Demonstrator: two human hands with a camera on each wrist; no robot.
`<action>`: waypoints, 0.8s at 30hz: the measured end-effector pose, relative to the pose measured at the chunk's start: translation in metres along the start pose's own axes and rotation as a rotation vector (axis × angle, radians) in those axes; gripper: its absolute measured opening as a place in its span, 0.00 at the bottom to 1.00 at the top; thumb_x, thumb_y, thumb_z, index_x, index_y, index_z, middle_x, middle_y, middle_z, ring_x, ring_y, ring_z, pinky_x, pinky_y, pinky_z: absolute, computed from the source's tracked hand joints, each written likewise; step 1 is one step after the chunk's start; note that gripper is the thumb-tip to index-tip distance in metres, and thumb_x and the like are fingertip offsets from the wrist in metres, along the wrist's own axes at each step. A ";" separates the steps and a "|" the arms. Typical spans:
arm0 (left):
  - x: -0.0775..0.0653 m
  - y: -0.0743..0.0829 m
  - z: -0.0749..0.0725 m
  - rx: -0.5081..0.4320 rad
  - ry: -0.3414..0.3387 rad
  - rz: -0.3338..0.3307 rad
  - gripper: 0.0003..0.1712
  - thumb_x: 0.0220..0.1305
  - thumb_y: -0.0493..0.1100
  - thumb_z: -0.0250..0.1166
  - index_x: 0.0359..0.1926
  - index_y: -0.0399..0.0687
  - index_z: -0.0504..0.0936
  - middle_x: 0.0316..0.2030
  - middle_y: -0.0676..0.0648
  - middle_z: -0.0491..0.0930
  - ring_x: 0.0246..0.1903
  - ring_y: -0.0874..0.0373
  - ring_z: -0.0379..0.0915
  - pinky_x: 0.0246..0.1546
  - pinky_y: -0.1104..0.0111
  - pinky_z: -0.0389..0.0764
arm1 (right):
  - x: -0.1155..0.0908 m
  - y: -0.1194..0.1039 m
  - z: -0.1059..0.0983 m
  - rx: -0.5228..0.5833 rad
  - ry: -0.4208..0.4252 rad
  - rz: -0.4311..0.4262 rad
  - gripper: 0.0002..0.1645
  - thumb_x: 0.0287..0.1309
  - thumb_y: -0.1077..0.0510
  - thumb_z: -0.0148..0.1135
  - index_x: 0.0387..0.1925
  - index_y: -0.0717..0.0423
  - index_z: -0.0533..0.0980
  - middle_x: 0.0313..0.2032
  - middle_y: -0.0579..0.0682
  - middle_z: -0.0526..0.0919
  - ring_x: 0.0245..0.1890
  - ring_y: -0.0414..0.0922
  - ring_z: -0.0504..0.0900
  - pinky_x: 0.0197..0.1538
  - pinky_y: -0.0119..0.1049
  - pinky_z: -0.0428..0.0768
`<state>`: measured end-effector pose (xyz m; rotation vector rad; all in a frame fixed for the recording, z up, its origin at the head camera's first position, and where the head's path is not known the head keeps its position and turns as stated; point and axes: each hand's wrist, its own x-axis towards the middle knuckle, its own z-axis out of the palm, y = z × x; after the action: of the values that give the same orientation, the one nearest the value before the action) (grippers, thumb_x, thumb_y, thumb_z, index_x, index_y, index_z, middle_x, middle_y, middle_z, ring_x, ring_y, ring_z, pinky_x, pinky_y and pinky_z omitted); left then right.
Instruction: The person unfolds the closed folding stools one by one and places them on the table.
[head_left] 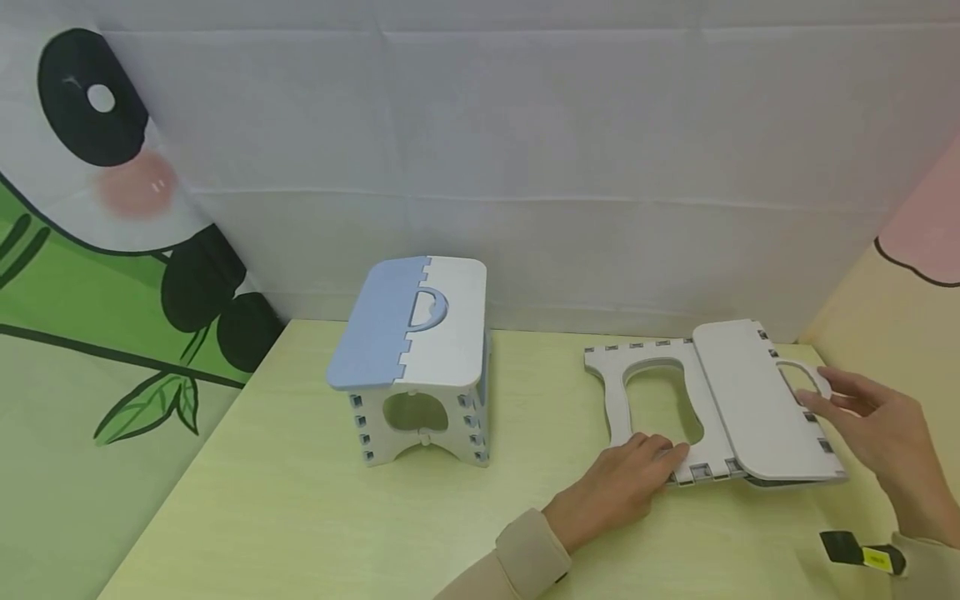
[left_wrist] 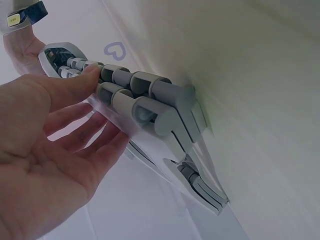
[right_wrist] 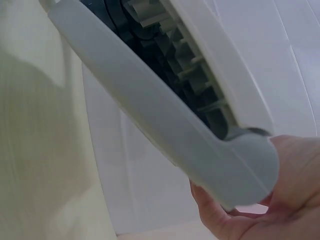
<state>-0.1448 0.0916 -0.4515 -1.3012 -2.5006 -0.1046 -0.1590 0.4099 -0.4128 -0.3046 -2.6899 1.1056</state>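
Note:
A white and grey folding stool, partly folded, is at the right of the table in the head view. Its leg panel with a large cutout extends to the left of the folded seat. My left hand grips the near edge of that panel; in the left wrist view the thumb is on the hinge knuckles and the fingers are underneath. At the stool's right side, my right hand holds the curved carry handle. The folded panels show a ribbed gap between them in the right wrist view.
A second folding stool, blue and white, stands upright and unfolded left of my hands. Both are on a pale yellow-green table. A white cloth backdrop rises behind the table, with a cartoon print at the left.

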 end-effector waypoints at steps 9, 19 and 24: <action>-0.001 0.002 -0.003 -0.013 0.008 0.010 0.26 0.71 0.47 0.68 0.66 0.50 0.73 0.56 0.52 0.80 0.50 0.60 0.78 0.40 0.81 0.78 | -0.001 -0.008 -0.005 0.000 0.004 0.011 0.42 0.70 0.41 0.63 0.73 0.63 0.66 0.63 0.74 0.69 0.39 0.24 0.61 0.34 0.24 0.67; -0.002 0.003 -0.007 -0.032 -0.035 -0.015 0.30 0.70 0.49 0.69 0.70 0.52 0.72 0.58 0.53 0.79 0.52 0.62 0.77 0.36 0.82 0.77 | -0.002 -0.020 -0.009 -0.012 0.031 -0.006 0.42 0.71 0.42 0.62 0.72 0.67 0.66 0.59 0.72 0.72 0.42 0.33 0.65 0.33 0.24 0.68; -0.002 0.003 -0.006 -0.056 -0.036 -0.021 0.32 0.70 0.50 0.69 0.71 0.53 0.71 0.59 0.53 0.79 0.53 0.62 0.76 0.34 0.83 0.75 | -0.002 -0.025 -0.013 0.044 0.026 0.008 0.42 0.70 0.43 0.63 0.72 0.66 0.66 0.48 0.51 0.81 0.36 0.26 0.68 0.30 0.21 0.75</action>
<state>-0.1402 0.0908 -0.4467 -1.3096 -2.5599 -0.1587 -0.1558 0.4001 -0.3861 -0.3207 -2.6396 1.1535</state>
